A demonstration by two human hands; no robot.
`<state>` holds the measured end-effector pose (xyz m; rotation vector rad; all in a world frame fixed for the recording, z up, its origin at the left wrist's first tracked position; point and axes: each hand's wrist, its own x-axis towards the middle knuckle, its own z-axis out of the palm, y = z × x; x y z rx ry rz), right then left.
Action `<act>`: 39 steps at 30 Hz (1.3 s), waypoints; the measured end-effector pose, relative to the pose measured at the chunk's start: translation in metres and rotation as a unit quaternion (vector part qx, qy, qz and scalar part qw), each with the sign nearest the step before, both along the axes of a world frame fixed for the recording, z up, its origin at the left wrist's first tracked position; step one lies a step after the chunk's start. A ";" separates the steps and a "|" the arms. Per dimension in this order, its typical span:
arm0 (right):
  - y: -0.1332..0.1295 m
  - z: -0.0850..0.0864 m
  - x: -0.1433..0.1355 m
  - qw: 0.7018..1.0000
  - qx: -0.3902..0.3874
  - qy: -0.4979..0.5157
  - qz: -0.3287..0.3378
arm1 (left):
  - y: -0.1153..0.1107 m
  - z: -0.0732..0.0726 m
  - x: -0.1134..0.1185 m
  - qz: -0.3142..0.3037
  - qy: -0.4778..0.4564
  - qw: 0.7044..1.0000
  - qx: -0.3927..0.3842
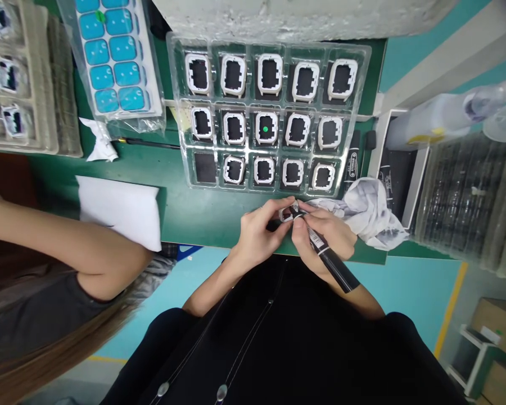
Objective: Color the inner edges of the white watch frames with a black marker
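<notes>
Head view: the left hand (259, 232) grasps a frame (285, 214) between both hands; the right hand (331, 229) grips a marker (332, 260) (long axis slanting down-right), its upper end at the frame, contact unclear.

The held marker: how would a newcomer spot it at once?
Start at the green table and find the large clear tray. On its near side, at the table's edge, the right hand grips a thick black marker with a white label. Another marker lies beside the tray, but only this one is held.

Fourteen white frames (258, 130) in one clear tray (364, 79), one handheld frame (285, 215), one handheld marker (335, 264)
</notes>
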<state>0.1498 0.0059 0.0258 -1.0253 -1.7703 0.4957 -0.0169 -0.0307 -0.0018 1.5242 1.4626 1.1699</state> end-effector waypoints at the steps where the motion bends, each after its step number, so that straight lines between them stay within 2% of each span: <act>1: 0.000 0.000 0.000 1.000 0.005 -0.001 0.004 | 0.000 0.000 0.000 -0.001 -0.001 1.000 0.001; 9: -0.003 -0.001 -0.001 1.000 -0.001 -0.015 -0.009 | 0.002 0.002 0.001 0.012 -0.012 1.000 0.012; 16: -0.001 -0.004 -0.004 0.999 0.029 -0.011 -0.008 | 0.003 0.002 -0.001 0.008 -0.024 1.000 0.011; 20: -0.003 -0.002 -0.004 0.999 0.013 -0.021 -0.023 | 0.003 0.003 0.000 0.012 -0.037 0.999 0.026; 24: -0.003 0.000 -0.004 1.000 0.003 -0.021 -0.012 | 0.003 0.001 0.000 0.023 -0.025 0.999 0.006; 29: 0.000 -0.004 -0.006 0.999 0.035 -0.010 -0.016 | 0.002 -0.002 -0.002 0.021 -0.034 0.999 -0.007; 34: -0.002 -0.004 -0.005 0.999 0.017 -0.017 -0.020 | 0.005 0.000 -0.003 0.018 -0.085 0.996 -0.013; 39: -0.005 -0.003 -0.001 1.000 0.011 0.009 -0.008 | 0.008 0.006 -0.002 0.011 -0.160 0.986 -0.051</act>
